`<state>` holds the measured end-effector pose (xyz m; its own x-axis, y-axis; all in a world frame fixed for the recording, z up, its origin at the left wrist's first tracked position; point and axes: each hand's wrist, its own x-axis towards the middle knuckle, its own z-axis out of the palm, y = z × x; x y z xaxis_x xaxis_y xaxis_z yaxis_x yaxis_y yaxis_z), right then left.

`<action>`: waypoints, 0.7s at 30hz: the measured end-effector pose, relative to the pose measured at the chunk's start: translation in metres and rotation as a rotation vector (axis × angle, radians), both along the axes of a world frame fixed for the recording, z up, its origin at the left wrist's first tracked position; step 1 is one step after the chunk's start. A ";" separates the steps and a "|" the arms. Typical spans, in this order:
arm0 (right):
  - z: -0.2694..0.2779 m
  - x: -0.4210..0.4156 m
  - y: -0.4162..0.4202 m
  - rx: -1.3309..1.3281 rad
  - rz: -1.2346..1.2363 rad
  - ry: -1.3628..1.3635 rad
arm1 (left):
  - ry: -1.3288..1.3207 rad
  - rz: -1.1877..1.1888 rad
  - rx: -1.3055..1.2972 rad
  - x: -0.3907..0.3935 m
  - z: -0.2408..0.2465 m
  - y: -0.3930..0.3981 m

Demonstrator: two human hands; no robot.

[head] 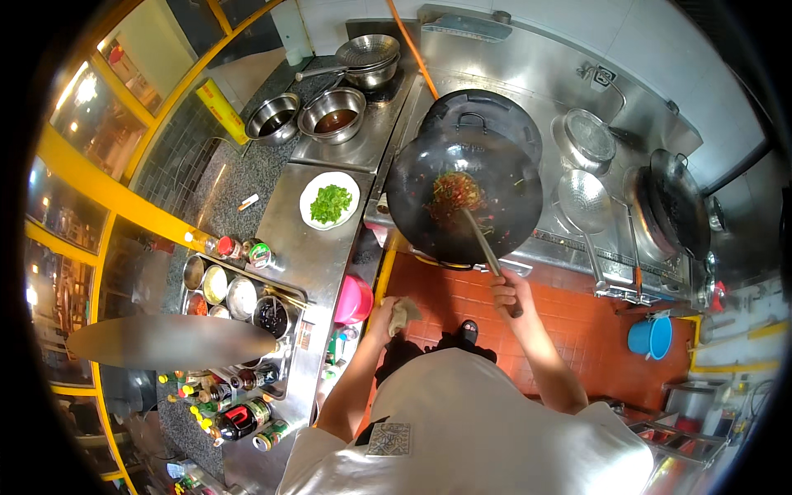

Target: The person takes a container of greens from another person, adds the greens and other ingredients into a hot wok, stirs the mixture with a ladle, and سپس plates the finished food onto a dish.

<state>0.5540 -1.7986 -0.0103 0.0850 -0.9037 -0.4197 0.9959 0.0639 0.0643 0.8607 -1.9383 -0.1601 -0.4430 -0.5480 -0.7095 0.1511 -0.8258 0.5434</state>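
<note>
My right hand grips the handle of a metal cooking ladle. The ladle's head reaches into a large black wok and is hidden by the food. Chopped red and green food lies in the middle of the wok, with small bits scattered across the pan. In my left hand is a folded beige cloth, held low at the left, apart from the wok. On the steel counter to the left stands a white plate of chopped green leaves.
Steel bowls of dark liquid and reddish-brown liquid stand at the back left. Seasoning pots and sauce bottles line the left counter. A perforated skimmer and another wok are at right. A blue bucket stands on the floor.
</note>
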 end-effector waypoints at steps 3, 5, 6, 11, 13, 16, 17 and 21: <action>0.022 0.022 -0.010 0.010 -0.070 0.036 | -0.012 -0.040 0.031 0.039 -0.024 -0.003; 0.039 0.031 -0.023 0.038 -0.081 0.046 | -0.005 -0.031 0.093 0.059 -0.032 -0.007; 0.044 0.034 -0.028 0.041 -0.087 0.061 | -0.015 -0.018 0.105 0.066 -0.031 -0.008; 0.077 0.050 -0.056 0.008 -0.036 0.150 | -0.045 0.013 0.053 0.098 -0.022 -0.015; 0.087 0.062 -0.070 -0.039 -0.025 0.196 | -0.057 0.083 0.080 0.103 -0.014 -0.014; 0.097 0.078 -0.096 -0.099 0.064 0.143 | -0.017 0.132 0.068 0.114 -0.016 -0.015; 0.101 0.086 -0.107 -0.113 0.097 0.121 | -0.004 0.137 0.071 0.116 -0.013 -0.016; 0.097 0.117 -0.152 -0.124 0.210 0.027 | -0.022 0.152 0.107 0.123 -0.009 -0.013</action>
